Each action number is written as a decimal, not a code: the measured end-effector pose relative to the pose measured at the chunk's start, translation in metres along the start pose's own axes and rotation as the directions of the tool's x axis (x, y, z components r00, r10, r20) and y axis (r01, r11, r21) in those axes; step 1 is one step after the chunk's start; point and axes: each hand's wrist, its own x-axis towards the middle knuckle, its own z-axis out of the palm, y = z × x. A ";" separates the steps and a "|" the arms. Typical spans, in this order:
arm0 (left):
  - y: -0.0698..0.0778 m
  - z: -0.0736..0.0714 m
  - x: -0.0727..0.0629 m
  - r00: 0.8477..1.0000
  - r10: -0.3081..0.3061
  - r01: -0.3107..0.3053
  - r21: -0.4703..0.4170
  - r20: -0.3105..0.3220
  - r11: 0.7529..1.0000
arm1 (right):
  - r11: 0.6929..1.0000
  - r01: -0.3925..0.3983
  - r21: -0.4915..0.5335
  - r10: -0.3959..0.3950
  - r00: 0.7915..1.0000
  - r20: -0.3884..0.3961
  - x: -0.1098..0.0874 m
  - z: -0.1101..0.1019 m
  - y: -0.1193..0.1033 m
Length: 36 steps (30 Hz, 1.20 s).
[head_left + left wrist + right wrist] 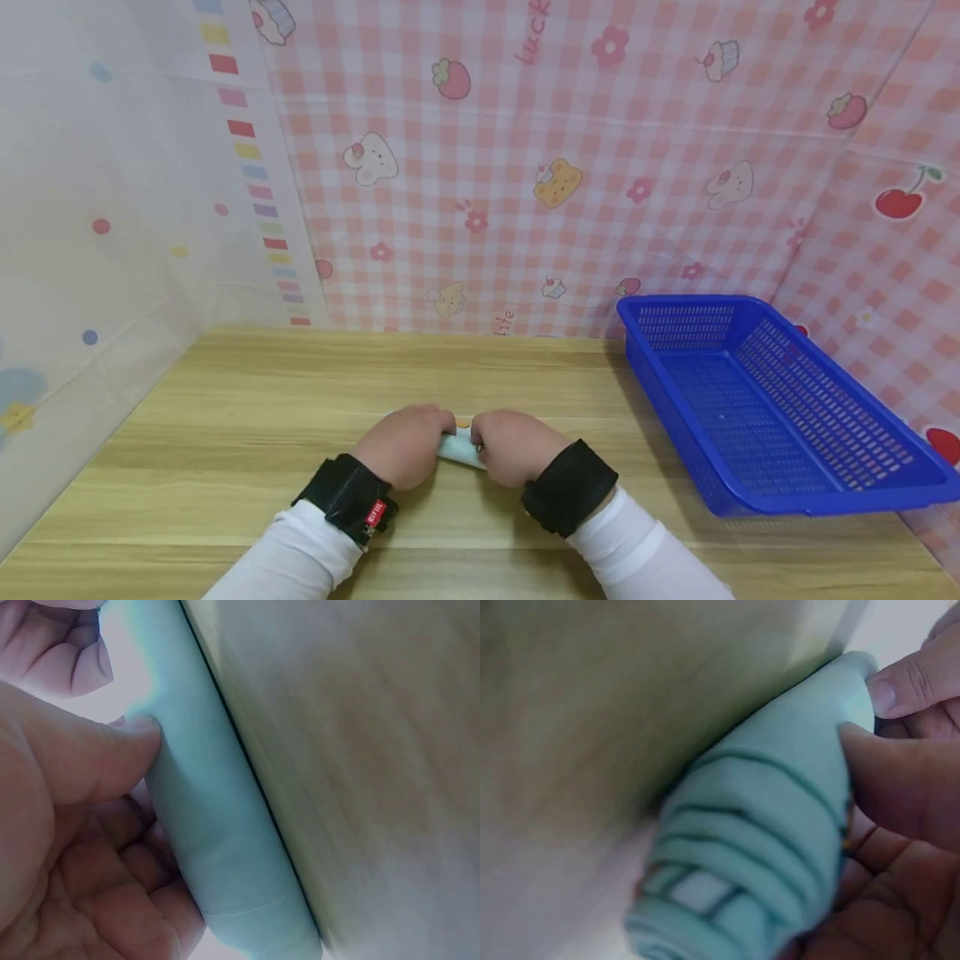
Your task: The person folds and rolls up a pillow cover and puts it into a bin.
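Observation:
A pale mint-green roll of thin, flexible sheet material (460,451) lies low over the tabletop, mostly covered by the hands in the head view. My left hand (402,446) grips its left part, the thumb pressing the near side and the fingers curled behind. Close beside it, my right hand (516,446) holds the right part between thumb and curled fingers. In the right wrist view the roll (772,765) shows stepped, wound layers towards one end. The left wrist view shows the roll (217,795) smooth, with a faint seam near its lower end. A small orange patch peeks out between the hands.
A blue plastic basket (678,417) with perforated sides stands on the right of the wooden table (480,546). Pink checked cloth (495,250) hangs behind the table and on the right. A pale dotted sheet (142,275) covers the left side.

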 end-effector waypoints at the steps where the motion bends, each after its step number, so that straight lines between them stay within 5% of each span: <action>1: 0.000 0.000 0.000 1.000 -0.012 0.013 -0.018 0.008 1.000 | 1.000 -0.006 0.024 0.005 1.000 0.011 0.001 0.000 0.002; 14: 0.000 -0.006 -0.001 0.998 -0.052 0.054 -0.052 0.031 0.997 | 0.981 -0.058 0.188 0.041 0.995 0.094 0.005 -0.004 0.014; 19: 0.001 -0.003 -0.001 0.999 -0.040 0.039 -0.052 -0.027 0.998 | 0.972 -0.077 0.222 0.062 0.995 0.078 0.005 -0.004 0.016; 23: 0.004 -0.003 -0.004 0.997 0.015 -0.012 0.042 -0.074 0.999 | 0.967 -0.112 0.230 0.098 0.993 0.072 0.005 -0.004 0.018; 27: 0.006 -0.006 -0.006 0.996 0.055 -0.047 0.128 -0.066 0.991 | 0.960 -0.178 0.215 0.167 0.984 0.068 0.002 -0.004 0.016; 32: 0.007 -0.007 -0.006 0.998 0.036 -0.030 0.113 -0.051 0.993 | 0.950 -0.289 0.118 0.287 0.957 0.030 -0.002 -0.007 0.010; 36: 0.006 -0.004 -0.006 0.997 0.034 -0.027 0.109 -0.063 0.994 | 0.954 -0.297 0.040 0.297 0.955 0.005 -0.003 -0.006 0.006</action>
